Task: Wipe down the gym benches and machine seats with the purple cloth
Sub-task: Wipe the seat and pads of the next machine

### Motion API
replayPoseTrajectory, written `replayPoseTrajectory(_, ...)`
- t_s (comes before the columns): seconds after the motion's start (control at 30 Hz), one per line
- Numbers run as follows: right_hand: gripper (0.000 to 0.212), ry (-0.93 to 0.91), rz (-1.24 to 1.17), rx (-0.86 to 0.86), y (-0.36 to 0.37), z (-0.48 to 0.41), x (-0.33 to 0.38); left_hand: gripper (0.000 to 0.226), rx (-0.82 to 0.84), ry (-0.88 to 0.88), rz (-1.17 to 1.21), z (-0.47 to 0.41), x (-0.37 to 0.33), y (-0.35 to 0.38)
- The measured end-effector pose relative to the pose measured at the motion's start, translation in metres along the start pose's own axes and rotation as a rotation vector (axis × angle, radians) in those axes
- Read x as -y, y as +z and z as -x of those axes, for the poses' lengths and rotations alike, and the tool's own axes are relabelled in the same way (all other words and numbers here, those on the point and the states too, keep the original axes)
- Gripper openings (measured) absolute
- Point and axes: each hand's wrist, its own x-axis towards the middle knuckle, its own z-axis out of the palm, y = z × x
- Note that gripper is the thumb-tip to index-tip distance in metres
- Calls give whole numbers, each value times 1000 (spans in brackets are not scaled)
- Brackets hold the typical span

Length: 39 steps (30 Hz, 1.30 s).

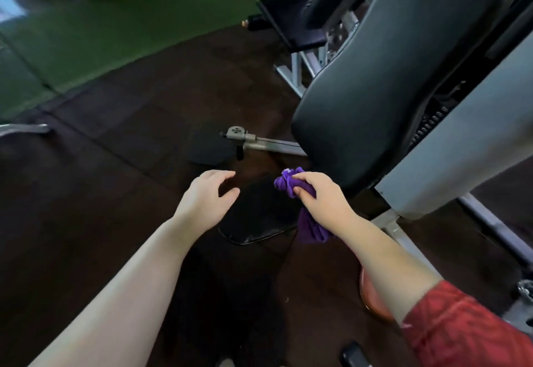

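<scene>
The right hand [320, 196] is closed around the purple cloth [291, 186], bunched into a wad: a knot of it pokes out above the fingers toward 11 o'clock, and a loose tail hangs below the palm toward 6 o'clock. Holding it balled like this probably gives a firm pad to press with, though the dangling tail suggests it may need regathering. The left hand [209, 196] sits at 9 o'clock from the right, apart from it, empty, fingers half-curled and spread as if about to steady something or take a share of the cloth.

Directly beneath and between both hands lies a low black seat pad [259, 228], its glossy front edge curving toward the viewer. The cloth hovers over its right side; whether it touches the surface cannot be told. At 1 o'clock from the right hand rises a large dark back pad [375, 101], tilted and running up toward the top of the view, its lower end just beside the cloth. Its grey machine frame [450, 164] stands to the right at 3 o'clock.

Farther out at 12 o'clock a second black seat [291, 20] stands on a pale metal base, well apart. At 11 o'clock a grey bracket and bar [245, 137] lie on the dark rubber floor [101, 179], with green turf [86, 34] beyond at 10 o'clock.

Judging by the hands, the seat pad or the bottom of the back pad is next to be wiped.
</scene>
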Motion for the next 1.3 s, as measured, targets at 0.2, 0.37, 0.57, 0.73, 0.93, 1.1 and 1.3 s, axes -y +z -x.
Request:
replayPoseTrajectory(0.2,25,-17,26,87,77,-29,-56,43,-52,-92,-5,-15,67,44)
replayPoseTrajectory(0.37,28,-11,53,115,175,-58,-121,45,-74,-47,-45,-33,133,117)
replayPoseTrajectory(0.57,30,73,65,120,307,-73,-207,60,-92,-79,3,-59,222,209)
replayPoseTrajectory(0.73,32,27,165,-58,372,-72,-257,64,-127,-16,13,-78,281,264)
replayPoseTrajectory(0.93,33,-77,167,-187,380,-99,-277,85,-171,56,17,-95,300,305)
replayPoseTrajectory(1.1,31,-63,193,-233,352,-112,-310,121,-127,21,-110,-92,297,315)
replayPoseTrajectory(1.3,34,168,269,-318,307,-128,-366,130,-69,8,-141,-95,295,305)
